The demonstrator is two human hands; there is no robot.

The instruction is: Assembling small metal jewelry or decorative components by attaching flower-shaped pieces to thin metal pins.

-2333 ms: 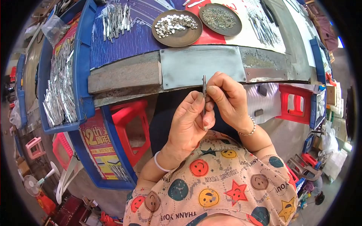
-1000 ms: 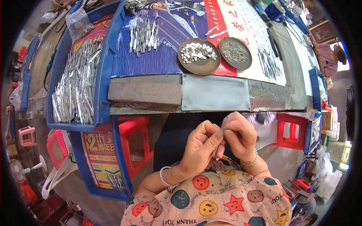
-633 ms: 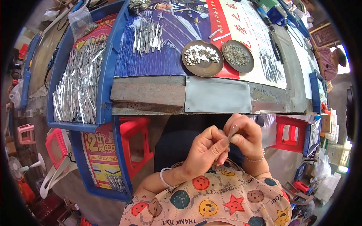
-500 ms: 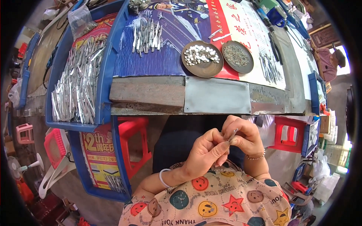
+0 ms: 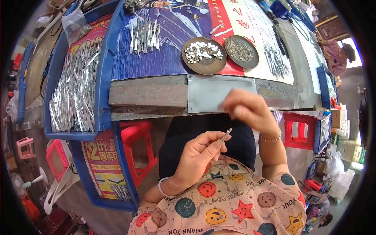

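Note:
My left hand (image 5: 199, 156) is closed in front of my lap, pinching a slim silvery metal piece (image 5: 226, 135) between thumb and fingers. The piece's tip points up and to the right; the rest is hidden in the hand. My right hand (image 5: 250, 111), blurred by motion, is raised near the bench edge, in front of the bare metal plate (image 5: 219, 94). Its fingers look bent, but whether they hold anything is unclear. Beyond the plate, a round brown dish (image 5: 207, 69) holds small shiny round parts. A second dark dish (image 5: 250, 64) beside it holds tiny pin-like parts.
At left, a blue bin (image 5: 103, 105) is full of long metal pieces; a lower blue tray (image 5: 88, 188) holds several more. Metal pieces (image 5: 145, 37) lie on the poster, others (image 5: 276, 62) at right. Red stools (image 5: 137, 145) flank me. A person (image 5: 338, 56) is at far right.
My right hand has left the metal piece and moved up toward the bench. My left hand has shifted slightly left, still holding the piece. The view has shifted slightly.

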